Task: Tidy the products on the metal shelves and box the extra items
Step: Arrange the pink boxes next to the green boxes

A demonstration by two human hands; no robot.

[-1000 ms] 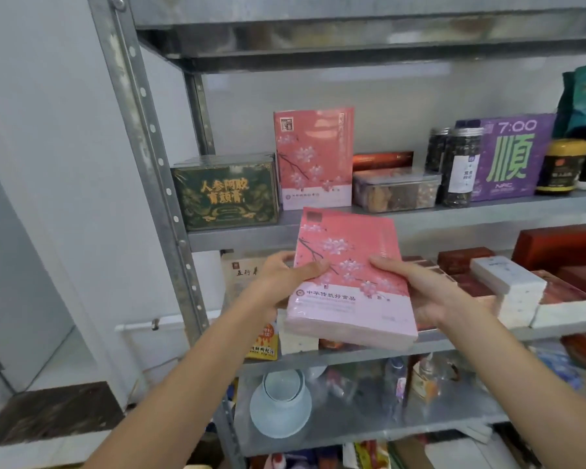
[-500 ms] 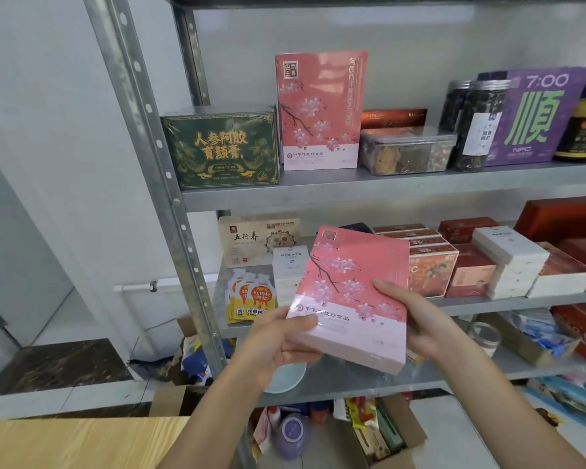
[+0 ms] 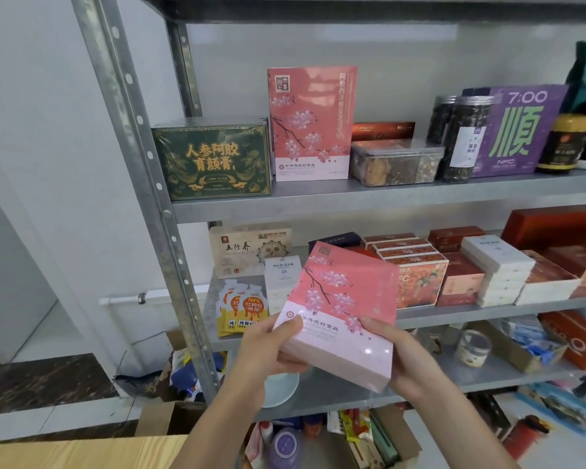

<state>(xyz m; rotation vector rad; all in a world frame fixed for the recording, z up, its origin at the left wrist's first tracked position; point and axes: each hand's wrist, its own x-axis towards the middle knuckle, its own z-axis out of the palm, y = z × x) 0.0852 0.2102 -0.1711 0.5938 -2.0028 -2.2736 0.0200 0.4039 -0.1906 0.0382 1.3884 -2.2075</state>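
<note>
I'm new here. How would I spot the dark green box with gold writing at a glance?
Face the metal shelving and take the highest shelf with goods in view. At that shelf's far left end, against the upright post, sits the dark green box, beside a tall pink blossom box. It alone is dark green with gold lettering.

left hand [image 3: 268,350]: bare, smooth, with slim fingers [image 3: 283,333] and a rounded thumb tip.
right hand [image 3: 408,360]: bare likewise, its thumb short and rounded.
left forearm [image 3: 224,424]: bare along all its visible length, slender.
right forearm [image 3: 460,431]: bare too, slender and smooth.
</note>
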